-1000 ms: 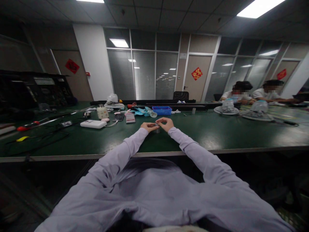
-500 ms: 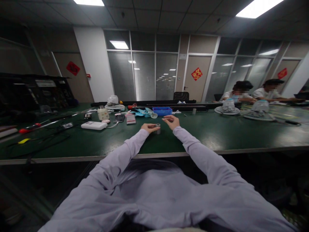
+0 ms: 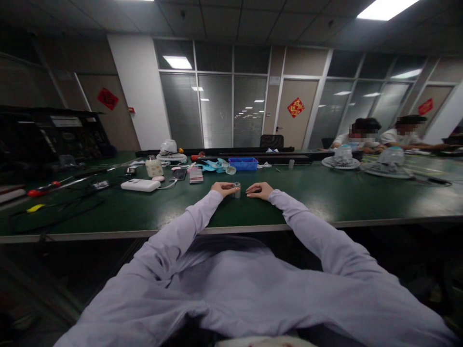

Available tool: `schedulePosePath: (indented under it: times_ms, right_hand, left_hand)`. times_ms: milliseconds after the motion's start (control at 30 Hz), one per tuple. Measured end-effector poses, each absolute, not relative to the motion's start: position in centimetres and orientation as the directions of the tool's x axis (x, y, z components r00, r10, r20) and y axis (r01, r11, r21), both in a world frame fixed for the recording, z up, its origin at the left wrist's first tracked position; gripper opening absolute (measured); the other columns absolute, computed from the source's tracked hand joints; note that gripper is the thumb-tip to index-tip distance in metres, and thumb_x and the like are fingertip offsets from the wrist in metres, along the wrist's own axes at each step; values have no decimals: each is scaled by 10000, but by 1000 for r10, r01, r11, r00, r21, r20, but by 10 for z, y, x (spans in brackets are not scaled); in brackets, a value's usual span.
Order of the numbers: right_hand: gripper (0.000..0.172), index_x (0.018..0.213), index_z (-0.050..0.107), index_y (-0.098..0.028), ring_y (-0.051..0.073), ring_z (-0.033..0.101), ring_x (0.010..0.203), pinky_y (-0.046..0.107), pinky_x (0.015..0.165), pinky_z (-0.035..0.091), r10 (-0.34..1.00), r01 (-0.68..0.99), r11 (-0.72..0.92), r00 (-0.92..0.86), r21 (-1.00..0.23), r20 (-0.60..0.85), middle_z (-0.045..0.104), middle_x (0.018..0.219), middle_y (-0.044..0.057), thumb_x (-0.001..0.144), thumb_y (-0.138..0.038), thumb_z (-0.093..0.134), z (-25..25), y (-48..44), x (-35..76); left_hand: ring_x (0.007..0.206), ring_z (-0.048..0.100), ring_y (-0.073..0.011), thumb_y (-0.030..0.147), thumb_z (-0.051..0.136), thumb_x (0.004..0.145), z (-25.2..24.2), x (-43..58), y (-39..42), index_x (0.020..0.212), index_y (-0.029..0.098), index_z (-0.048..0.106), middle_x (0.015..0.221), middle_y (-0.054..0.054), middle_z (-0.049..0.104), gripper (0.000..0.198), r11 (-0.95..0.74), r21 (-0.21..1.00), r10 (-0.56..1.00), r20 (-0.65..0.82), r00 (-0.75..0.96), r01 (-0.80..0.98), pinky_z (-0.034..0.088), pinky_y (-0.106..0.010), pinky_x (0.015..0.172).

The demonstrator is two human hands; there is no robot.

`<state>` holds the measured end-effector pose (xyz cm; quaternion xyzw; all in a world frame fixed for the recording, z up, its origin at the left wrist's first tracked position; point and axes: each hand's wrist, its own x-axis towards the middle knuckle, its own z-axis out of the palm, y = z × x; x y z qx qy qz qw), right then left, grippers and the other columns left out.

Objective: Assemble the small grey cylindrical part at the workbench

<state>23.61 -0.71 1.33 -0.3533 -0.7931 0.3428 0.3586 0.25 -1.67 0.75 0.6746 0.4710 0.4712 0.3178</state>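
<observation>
A small grey metal cylinder (image 3: 237, 191) stands upright on the green table (image 3: 195, 210). My left hand (image 3: 224, 188) grips it from the left, fingers closed round its upper part. To the right of the cylinder, with a small gap between, my right hand (image 3: 260, 191) rests low over the table, its fingers bent and a little apart. Nothing shows between the right fingertips. Behind both hands sits a blue plastic basket (image 3: 247, 165).
On the left lie a white power bank (image 3: 140, 185), a patterned jar (image 3: 154, 168), phones, cables and red-handled tools. Blue gloves (image 3: 215, 166) lie beside the basket. Another small cylinder (image 3: 291, 164) and wrapped fans (image 3: 341, 160) stand right. Two people sit far right.
My right hand has come down and slightly to the right, onto the table's level, and its raised pinch has loosened. My left hand stays at the cylinder.
</observation>
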Motion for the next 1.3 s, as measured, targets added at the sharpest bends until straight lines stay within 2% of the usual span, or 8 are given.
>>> schedulePosePath:
  times_ms: [67, 133, 233, 333, 800, 1000, 1167, 1300]
  right_hand:
    - [401, 887, 661, -143, 214, 679, 805, 377, 831, 514, 806, 333, 540, -470, -773, 360, 713, 768, 72, 543, -321, 765, 15, -9, 233]
    - [380, 899, 660, -153, 215, 681, 786, 383, 829, 508, 797, 343, 592, -386, -729, 465, 711, 741, 64, 577, -332, 750, 19, -12, 227]
    - [326, 909, 651, -168, 210, 677, 810, 386, 855, 487, 724, 321, 684, -185, -655, 665, 712, 777, 62, 654, -365, 699, 27, -17, 213]
    - [306, 928, 637, -174, 201, 674, 831, 368, 853, 488, 666, 254, 738, -126, -625, 735, 712, 827, 62, 701, -377, 659, 34, -20, 196]
    - [262, 891, 648, -183, 193, 670, 839, 357, 849, 500, 687, 218, 726, -244, -652, 684, 707, 856, 56, 710, -374, 654, 34, -17, 173]
    - [254, 850, 658, -178, 193, 672, 839, 342, 831, 513, 723, 174, 684, -288, -708, 628, 709, 867, 60, 684, -370, 673, 32, -13, 173]
    - [295, 844, 655, -162, 199, 676, 817, 329, 788, 529, 752, 121, 643, -287, -756, 593, 710, 854, 73, 647, -379, 692, 33, -13, 173]
    - [289, 824, 655, -165, 201, 678, 780, 330, 757, 530, 748, 157, 656, -261, -738, 610, 711, 816, 70, 637, -380, 700, 34, -15, 172]
  left_hand:
    - [901, 645, -254, 539, 749, 470, 8, 3, -17, 1042, 129, 667, 915, -128, 700, 709, -355, 870, 935, 333, 124, 343, 493, -323, 817]
    - [893, 647, -256, 539, 747, 473, 9, 3, -18, 1038, 129, 670, 901, -127, 702, 702, -359, 867, 933, 337, 124, 347, 495, -326, 814]
    - [872, 652, -255, 520, 761, 457, 10, 3, -19, 1039, 125, 669, 875, -123, 706, 709, -372, 866, 928, 347, 135, 334, 496, -337, 821]
    - [858, 654, -250, 491, 784, 427, 10, 2, -20, 1062, 122, 655, 873, -118, 706, 746, -381, 872, 924, 346, 166, 307, 500, -339, 819]
    - [827, 658, -232, 489, 788, 416, 9, 4, -19, 1028, 146, 672, 837, -95, 710, 711, -364, 872, 931, 334, 144, 327, 505, -331, 799]
    - [810, 656, -233, 506, 783, 421, 10, 4, -20, 1026, 152, 676, 831, -95, 706, 709, -349, 860, 937, 330, 115, 372, 513, -328, 770]
    - [818, 656, -230, 511, 781, 424, 11, 3, -20, 1016, 153, 679, 836, -93, 705, 700, -353, 854, 935, 334, 118, 381, 510, -323, 777]
    - [812, 657, -231, 497, 790, 406, 12, 4, -23, 999, 155, 686, 818, -88, 708, 692, -330, 871, 944, 314, 103, 363, 510, -324, 777]
